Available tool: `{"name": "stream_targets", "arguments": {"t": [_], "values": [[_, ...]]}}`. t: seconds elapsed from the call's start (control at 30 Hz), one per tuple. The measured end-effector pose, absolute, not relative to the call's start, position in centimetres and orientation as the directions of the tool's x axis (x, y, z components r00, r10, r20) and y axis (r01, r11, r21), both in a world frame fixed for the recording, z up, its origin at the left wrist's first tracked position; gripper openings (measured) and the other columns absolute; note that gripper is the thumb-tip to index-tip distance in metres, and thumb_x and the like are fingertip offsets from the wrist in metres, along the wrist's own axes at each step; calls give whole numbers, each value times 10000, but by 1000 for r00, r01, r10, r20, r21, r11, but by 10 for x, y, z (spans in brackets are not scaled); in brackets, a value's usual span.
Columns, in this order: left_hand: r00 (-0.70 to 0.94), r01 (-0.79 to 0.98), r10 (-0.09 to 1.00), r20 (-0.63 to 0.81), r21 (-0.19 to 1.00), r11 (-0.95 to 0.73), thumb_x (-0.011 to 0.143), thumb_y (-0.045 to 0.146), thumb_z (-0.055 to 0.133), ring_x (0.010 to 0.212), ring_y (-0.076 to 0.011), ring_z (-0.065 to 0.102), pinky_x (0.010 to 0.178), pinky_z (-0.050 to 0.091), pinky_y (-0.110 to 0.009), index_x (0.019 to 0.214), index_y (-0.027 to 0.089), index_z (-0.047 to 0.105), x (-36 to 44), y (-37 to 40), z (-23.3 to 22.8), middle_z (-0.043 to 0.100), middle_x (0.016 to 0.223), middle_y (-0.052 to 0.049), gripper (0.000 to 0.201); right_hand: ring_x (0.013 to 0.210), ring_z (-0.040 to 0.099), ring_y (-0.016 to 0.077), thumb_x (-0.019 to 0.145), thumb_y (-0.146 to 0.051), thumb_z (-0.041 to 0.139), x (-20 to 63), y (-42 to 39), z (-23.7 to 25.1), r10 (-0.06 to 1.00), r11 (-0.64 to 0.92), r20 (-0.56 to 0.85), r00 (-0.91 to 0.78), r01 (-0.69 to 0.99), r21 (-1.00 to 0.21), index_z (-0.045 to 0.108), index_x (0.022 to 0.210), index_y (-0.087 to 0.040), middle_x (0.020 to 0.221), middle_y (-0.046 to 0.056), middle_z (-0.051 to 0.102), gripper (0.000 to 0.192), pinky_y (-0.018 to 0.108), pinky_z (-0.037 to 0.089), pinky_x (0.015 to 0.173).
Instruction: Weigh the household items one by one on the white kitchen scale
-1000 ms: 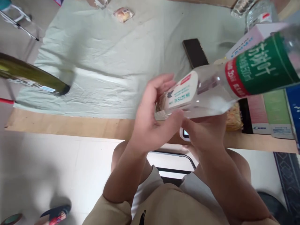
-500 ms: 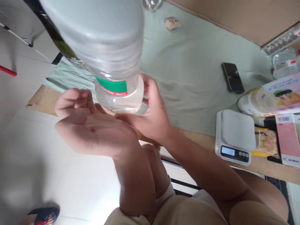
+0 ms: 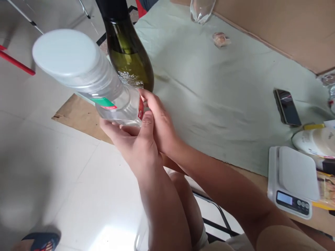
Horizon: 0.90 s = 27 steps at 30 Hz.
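Note:
Both my hands hold a clear plastic bottle with a white cap and a green and red label. It tilts up and to the left, cap toward the camera, over the table's left edge. My left hand cups its base from below, thumb on the side. My right hand wraps the base from the right, its fingers against the red part of the label. Just behind the plastic bottle a dark green glass bottle stands on the table; its neck runs out of view at the top.
A pale green cloth covers the table. On it lie a black phone, a white kitchen scale, a wrapped snack and a clear glass. Brown cardboard is at the back right. A slipper rests on the white floor.
My left hand, open palm-up half a second ago, has closed under the bottle's base. The bottle has tipped so its cap faces the camera. The view has swung left.

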<state>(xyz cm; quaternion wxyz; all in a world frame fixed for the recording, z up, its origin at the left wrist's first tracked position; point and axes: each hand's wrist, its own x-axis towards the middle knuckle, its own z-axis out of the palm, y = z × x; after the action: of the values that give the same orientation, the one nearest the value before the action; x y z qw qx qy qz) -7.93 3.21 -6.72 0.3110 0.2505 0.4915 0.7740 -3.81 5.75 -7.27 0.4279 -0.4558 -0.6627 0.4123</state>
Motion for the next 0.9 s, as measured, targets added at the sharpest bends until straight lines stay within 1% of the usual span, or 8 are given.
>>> {"name": "stream_targets", "arguments": {"t": [0.1, 0.17, 0.23, 0.33, 0.5, 0.6, 0.73, 0.9], "values": [[-645, -181, 728, 233, 879, -441, 818, 249, 821, 1247, -171, 691, 1115, 560, -358, 1240, 357, 533, -90, 38, -82, 652, 1327, 7, 522, 1425, 591, 171, 974, -399, 589, -29, 60, -76, 898, 374, 290, -330, 229, -899, 453, 1486, -279, 1549, 31, 570, 543, 338, 570, 1219], [-633, -127, 705, 320, 855, -502, 829, 297, 847, 1281, -194, 681, 1156, 552, -395, 1265, 370, 583, -97, 43, -90, 648, 1383, -3, 514, 1487, 544, 178, 952, -382, 633, -18, 63, -78, 878, 393, 281, -387, 247, -886, 444, 1494, -298, 1587, 31, 544, 580, 362, 517, 1281], [-644, -93, 680, 350, 846, -524, 808, 336, 887, 1305, -206, 670, 1189, 540, -417, 1276, 367, 618, -104, 48, -96, 652, 1404, -11, 540, 1511, 525, 207, 927, -318, 619, -7, 65, -82, 903, 346, 214, -373, 333, -877, 437, 1498, -281, 1601, 54, 533, 600, 429, 478, 1317], [-660, -52, 640, 394, 825, -562, 762, 426, 926, 1336, -225, 651, 1200, 535, -446, 1300, 369, 622, -115, 59, -101, 674, 1372, -10, 621, 1470, 561, 266, 866, -244, 586, 4, 65, -92, 945, 254, 115, -307, 462, -850, 455, 1483, -242, 1552, 94, 570, 630, 516, 508, 1274], [-667, -61, 588, 458, 753, -655, 702, 479, 956, 1354, -231, 631, 1225, 482, -425, 1189, 353, 655, -131, 78, -101, 689, 1299, 13, 586, 1363, 628, 302, 847, -222, 577, 3, 62, -103, 945, 250, 82, -317, 539, -804, 508, 1439, -265, 1507, 90, 608, 598, 548, 576, 1176], [-651, -79, 628, 426, 785, -614, 681, 505, 966, 1266, -235, 660, 1176, 513, -444, 1170, 337, 646, -134, 84, -103, 685, 1251, 8, 608, 1356, 633, 298, 841, -212, 576, 2, 61, -104, 945, 263, 101, -310, 544, -797, 505, 1433, -256, 1505, 103, 613, 598, 548, 576, 1176], [-598, -101, 683, 420, 805, -584, 652, 591, 966, 1148, -211, 683, 1140, 553, -452, 1233, 322, 612, -136, 87, -108, 672, 1214, 8, 731, 1436, 597, 257, 836, -199, 558, 5, 65, -108, 950, 267, 148, -274, 474, -839, 486, 1426, -234, 1517, 109, 606, 596, 521, 507, 1269], [-482, -127, 766, 425, 831, -541, 731, 478, 950, 1411, -224, 563, 1290, 443, -452, 1238, 332, 602, -135, 84, -105, 618, 1428, 9, 632, 1497, 562, 177, 832, -147, 494, 5, 107, -114, 980, 173, 129, -151, 327, -929, 420, 1435, -293, 1559, 51, 589, 625, 482, 494, 1281]]}}
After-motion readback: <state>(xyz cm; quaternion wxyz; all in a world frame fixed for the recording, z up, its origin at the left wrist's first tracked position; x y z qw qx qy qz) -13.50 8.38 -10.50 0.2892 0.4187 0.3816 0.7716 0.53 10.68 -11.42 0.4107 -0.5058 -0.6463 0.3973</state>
